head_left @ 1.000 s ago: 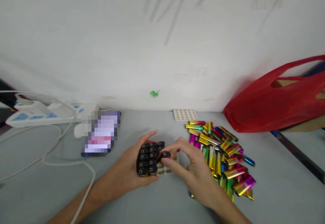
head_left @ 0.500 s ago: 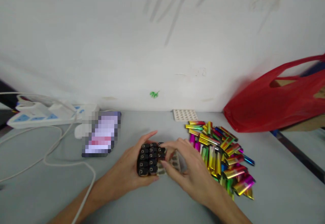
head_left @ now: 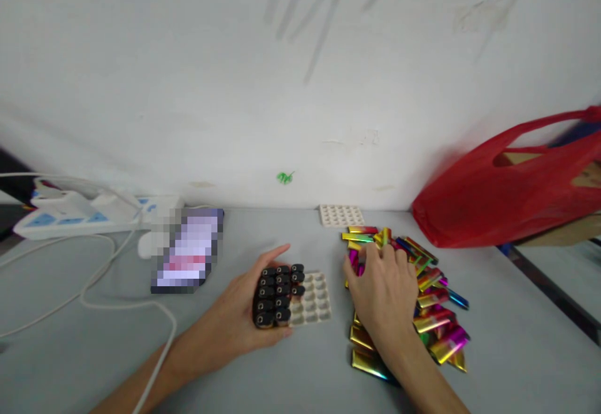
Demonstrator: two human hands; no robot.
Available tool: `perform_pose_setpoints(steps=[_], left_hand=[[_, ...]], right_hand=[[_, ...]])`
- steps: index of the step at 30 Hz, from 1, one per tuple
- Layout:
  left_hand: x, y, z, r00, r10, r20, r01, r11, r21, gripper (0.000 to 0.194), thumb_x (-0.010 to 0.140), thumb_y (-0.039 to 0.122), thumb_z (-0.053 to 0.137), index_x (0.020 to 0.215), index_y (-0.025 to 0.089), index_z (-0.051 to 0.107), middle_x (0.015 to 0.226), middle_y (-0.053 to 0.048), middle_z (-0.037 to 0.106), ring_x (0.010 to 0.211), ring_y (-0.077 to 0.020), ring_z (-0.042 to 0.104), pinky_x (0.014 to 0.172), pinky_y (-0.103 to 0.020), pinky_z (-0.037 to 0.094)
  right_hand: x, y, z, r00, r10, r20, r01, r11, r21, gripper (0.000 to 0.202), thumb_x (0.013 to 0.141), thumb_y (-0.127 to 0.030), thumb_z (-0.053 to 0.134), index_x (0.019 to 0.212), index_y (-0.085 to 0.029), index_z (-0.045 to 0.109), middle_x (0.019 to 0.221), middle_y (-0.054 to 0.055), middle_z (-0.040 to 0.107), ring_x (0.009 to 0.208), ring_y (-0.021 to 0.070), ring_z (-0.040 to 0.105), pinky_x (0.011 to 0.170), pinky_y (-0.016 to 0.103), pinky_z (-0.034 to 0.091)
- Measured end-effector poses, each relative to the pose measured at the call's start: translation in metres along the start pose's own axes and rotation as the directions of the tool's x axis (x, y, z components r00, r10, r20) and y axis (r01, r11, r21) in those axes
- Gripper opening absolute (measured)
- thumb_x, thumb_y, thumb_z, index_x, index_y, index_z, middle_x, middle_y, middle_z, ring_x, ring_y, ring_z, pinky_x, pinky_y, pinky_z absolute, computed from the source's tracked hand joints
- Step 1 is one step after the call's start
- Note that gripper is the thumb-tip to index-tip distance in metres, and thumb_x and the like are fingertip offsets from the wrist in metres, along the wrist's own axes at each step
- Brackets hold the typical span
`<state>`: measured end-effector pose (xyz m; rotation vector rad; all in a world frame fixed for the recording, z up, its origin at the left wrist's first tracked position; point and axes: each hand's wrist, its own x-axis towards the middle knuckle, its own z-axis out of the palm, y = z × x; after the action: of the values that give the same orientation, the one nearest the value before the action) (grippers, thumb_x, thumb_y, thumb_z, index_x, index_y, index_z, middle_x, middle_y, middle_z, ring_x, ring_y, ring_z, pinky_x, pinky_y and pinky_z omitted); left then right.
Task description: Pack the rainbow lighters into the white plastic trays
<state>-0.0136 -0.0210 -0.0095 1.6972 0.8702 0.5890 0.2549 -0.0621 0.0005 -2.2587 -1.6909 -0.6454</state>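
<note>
A white tray with a grid of pockets point(head_left: 319, 298) lies on the table in front of me. Several black-ended pieces point(head_left: 275, 295) stand upright in its left columns, and its right part shows bare pockets. My left hand point(head_left: 244, 304) is wrapped round the tray's left side, thumb and fingers at its edges. My right hand point(head_left: 382, 282) is over a pile of shiny coloured cylinders point(head_left: 432, 320), its fingers bent down among them. Whether those fingertips hold a piece is hidden.
A second white grid tray point(head_left: 341, 215) lies by the wall. On the left are a phone point(head_left: 190, 248), a power strip point(head_left: 159, 207) and white cables point(head_left: 113, 251). A red bag point(head_left: 507, 182) stands at the right.
My right hand has moved right, from the tray to the pile of cylinders, uncovering the tray's right pockets. My left hand stays at the tray.
</note>
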Motion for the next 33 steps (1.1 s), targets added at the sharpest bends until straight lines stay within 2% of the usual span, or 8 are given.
perform_pose_setpoints(steps=[4, 9, 12, 15, 19, 26, 30, 33], left_hand=[[0.001, -0.002, -0.001, 1.0, 0.01, -0.003, -0.01, 0.999, 0.039, 0.112, 0.079, 0.02, 0.094, 0.169, 0.04, 0.03, 0.15, -0.009, 0.064, 0.124, -0.0324, 0.075, 0.112, -0.05, 0.061], [0.0, 0.001, -0.001, 1.0, 0.008, 0.004, -0.008, 0.999, 0.043, 0.112, 0.079, 0.02, 0.093, 0.169, 0.041, 0.03, 0.151, -0.009, 0.064, 0.125, -0.0326, 0.075, 0.113, -0.051, 0.06], [0.0, 0.001, 0.0, 1.0, 0.014, -0.017, -0.013, 0.999, 0.041, 0.112, 0.078, 0.018, 0.093, 0.169, 0.04, 0.032, 0.15, -0.008, 0.065, 0.127, -0.0331, 0.075, 0.115, -0.051, 0.059], [0.0, 0.0, 0.0, 1.0, 0.018, -0.016, -0.017, 0.999, 0.039, 0.111, 0.078, 0.019, 0.093, 0.169, 0.039, 0.033, 0.149, -0.008, 0.067, 0.126, -0.0334, 0.075, 0.116, -0.051, 0.058], [0.001, -0.002, 0.0, 1.0, 0.022, -0.013, -0.021, 0.998, 0.061, 0.113, 0.078, 0.019, 0.094, 0.169, 0.041, 0.03, 0.151, -0.008, 0.064, 0.127, -0.0332, 0.074, 0.117, -0.052, 0.058], [-0.001, 0.0, 0.0, 1.0, 0.022, -0.01, -0.022, 0.999, 0.031, 0.112, 0.078, 0.017, 0.093, 0.168, 0.042, 0.031, 0.148, -0.006, 0.064, 0.123, -0.0309, 0.076, 0.116, -0.05, 0.057], [-0.001, 0.0, 0.0, 1.0, 0.019, -0.013, -0.018, 0.999, 0.047, 0.111, 0.079, 0.019, 0.093, 0.167, 0.043, 0.032, 0.148, -0.006, 0.064, 0.124, -0.0312, 0.075, 0.117, -0.051, 0.056], [-0.001, -0.001, 0.0, 1.0, 0.02, -0.007, -0.02, 0.999, 0.043, 0.112, 0.079, 0.019, 0.093, 0.168, 0.044, 0.03, 0.149, -0.005, 0.064, 0.124, -0.0307, 0.075, 0.114, -0.049, 0.058]], right_hand=[[-0.002, -0.002, 0.003, 0.999, -0.019, 0.042, 0.016, 0.997, 0.069, 0.018, 0.096, -0.038, 0.076, 0.09, -0.023, 0.071, 0.092, 0.018, 0.071, 0.095, 0.0402, 0.062, 0.08, 0.049, 0.044], [-0.005, -0.012, 0.004, 0.989, -0.127, 0.078, 0.101, 0.956, 0.275, 0.008, 0.1, -0.026, 0.072, 0.096, -0.02, 0.074, 0.097, 0.014, 0.071, 0.103, 0.0373, 0.061, 0.09, 0.049, 0.046], [-0.006, -0.018, 0.003, 0.981, -0.179, 0.078, 0.144, 0.933, 0.329, 0.011, 0.104, -0.018, 0.067, 0.097, -0.02, 0.075, 0.097, 0.012, 0.071, 0.102, 0.0353, 0.059, 0.091, 0.048, 0.045], [-0.007, -0.02, -0.001, 0.972, -0.218, 0.093, 0.173, 0.921, 0.35, 0.013, 0.107, -0.017, 0.065, 0.1, -0.02, 0.075, 0.1, 0.012, 0.07, 0.102, 0.0355, 0.058, 0.09, 0.048, 0.043], [-0.009, -0.018, -0.007, 0.955, -0.271, 0.124, 0.209, 0.906, 0.369, 0.007, 0.106, -0.024, 0.068, 0.108, -0.022, 0.075, 0.11, 0.013, 0.069, 0.108, 0.0372, 0.057, 0.092, 0.05, 0.042], [-0.009, -0.009, -0.006, 0.942, -0.256, 0.215, 0.157, 0.907, 0.39, 0.005, 0.104, -0.027, 0.071, 0.105, -0.023, 0.07, 0.11, 0.013, 0.071, 0.11, 0.0382, 0.058, 0.093, 0.051, 0.042], [-0.009, -0.012, -0.003, 0.945, -0.264, 0.194, 0.183, 0.916, 0.356, 0.003, 0.102, -0.023, 0.07, 0.104, -0.022, 0.068, 0.108, 0.013, 0.073, 0.109, 0.0382, 0.06, 0.093, 0.051, 0.042], [-0.009, -0.017, 0.0, 0.954, -0.238, 0.181, 0.177, 0.937, 0.303, 0.012, 0.1, -0.014, 0.067, 0.111, -0.018, 0.068, 0.109, 0.016, 0.074, 0.109, 0.0388, 0.061, 0.093, 0.051, 0.042]])
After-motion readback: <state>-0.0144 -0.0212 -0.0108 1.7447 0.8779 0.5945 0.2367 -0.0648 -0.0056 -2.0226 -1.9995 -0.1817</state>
